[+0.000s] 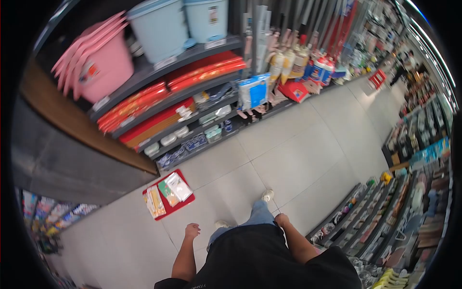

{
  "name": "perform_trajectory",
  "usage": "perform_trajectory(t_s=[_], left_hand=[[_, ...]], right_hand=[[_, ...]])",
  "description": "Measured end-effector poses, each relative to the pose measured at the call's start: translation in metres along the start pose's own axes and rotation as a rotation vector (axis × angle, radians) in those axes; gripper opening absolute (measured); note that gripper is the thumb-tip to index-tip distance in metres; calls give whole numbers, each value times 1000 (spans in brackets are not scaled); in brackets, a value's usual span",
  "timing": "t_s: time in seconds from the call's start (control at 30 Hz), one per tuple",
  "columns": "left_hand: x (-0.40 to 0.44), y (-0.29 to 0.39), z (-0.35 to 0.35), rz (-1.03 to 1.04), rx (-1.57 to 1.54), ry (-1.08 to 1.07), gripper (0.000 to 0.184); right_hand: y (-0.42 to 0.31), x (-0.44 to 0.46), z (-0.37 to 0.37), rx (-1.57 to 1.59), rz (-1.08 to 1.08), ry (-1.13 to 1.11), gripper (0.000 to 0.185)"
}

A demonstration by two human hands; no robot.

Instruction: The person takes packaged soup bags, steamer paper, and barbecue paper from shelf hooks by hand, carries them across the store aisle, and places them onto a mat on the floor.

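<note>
Packets (155, 202) are laid side by side in a tray (180, 207), which is set on the floor (298, 139) near the lower left corner of a shelf unit (190, 55). Along that unit's uppermost visible shelf, bins (160, 36) are lined up, with packages (207, 74) stacked beneath. Bottles (318, 70) are stood beyond its right end; across the aisle, lower right, another rack (358, 219) is placed.

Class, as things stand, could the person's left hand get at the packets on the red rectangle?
Probably not without bending down: the packets lie on the red rectangle at floor level, while the left hand hangs well above. Nothing visible blocks the way, though.
</note>
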State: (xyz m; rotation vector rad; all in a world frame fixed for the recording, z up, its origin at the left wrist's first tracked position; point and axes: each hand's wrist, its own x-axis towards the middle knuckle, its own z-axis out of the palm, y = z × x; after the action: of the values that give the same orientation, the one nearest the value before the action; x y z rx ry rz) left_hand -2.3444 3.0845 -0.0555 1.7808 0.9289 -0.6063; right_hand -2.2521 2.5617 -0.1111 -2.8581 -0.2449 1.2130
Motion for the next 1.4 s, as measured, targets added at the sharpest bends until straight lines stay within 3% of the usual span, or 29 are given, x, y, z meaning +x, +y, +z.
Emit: perform_trajectory(t_s=[0.23, 0.3, 0.4, 0.57, 0.6, 0.63, 0.73, 0.9, 0.93, 1.0, 1.03, 1.07, 1.17, 1.27, 1.33, 1.4], left_hand=[[42, 100, 87, -22, 264, -93, 21], [81, 98, 128, 212, 530, -55, 20], [61, 197, 193, 278, 769, 25, 22], [81, 324, 271, 484, 753, -25, 23], [86, 350, 283, 517, 735, -41, 23], [90, 367, 292, 548, 720, -59, 23], [117, 401, 319, 564, 652, -124, 24], [137, 436, 354, 310, 692, -237, 25], [133, 449, 358, 253, 704, -255, 25], [143, 463, 365, 378, 960, -283, 28], [177, 444, 365, 554, 1069, -296, 31], [192, 448, 369, 387, 1081, -351, 31], [227, 468, 380, 500, 942, -366, 30], [230, 562, 406, 357, 1181, -432, 28], [280, 615, 434, 427, 1467, -568, 24], [330, 669, 470, 236, 1274, -579, 26]], right_hand=[[86, -2, -47, 766, 343, 183, 37], [124, 18, -52, 834, 306, 204, 40], [167, 26, -48, 891, 279, 272, 42], [220, 15, -61, 925, 266, 329, 41], [229, 16, -68, 999, 318, 198, 40], [236, 19, -61, 1026, 345, 215, 38], [252, 22, -61, 1155, 440, 229, 32], [280, 15, -107, 1288, 561, 87, 31], [286, 18, -114, 1369, 576, 172, 23], [310, 38, -118, 1493, 623, 101, 25], [324, 51, -119, 1554, 648, 68, 28], [336, 62, -123, 1565, 667, 100, 25], [382, 109, -134, 1411, 709, 84, 22], [427, 119, -227, 1600, 774, 154, 24], [460, 146, -270, 1712, 768, 226, 28], [495, 172, -305, 1731, 736, 387, 26]])
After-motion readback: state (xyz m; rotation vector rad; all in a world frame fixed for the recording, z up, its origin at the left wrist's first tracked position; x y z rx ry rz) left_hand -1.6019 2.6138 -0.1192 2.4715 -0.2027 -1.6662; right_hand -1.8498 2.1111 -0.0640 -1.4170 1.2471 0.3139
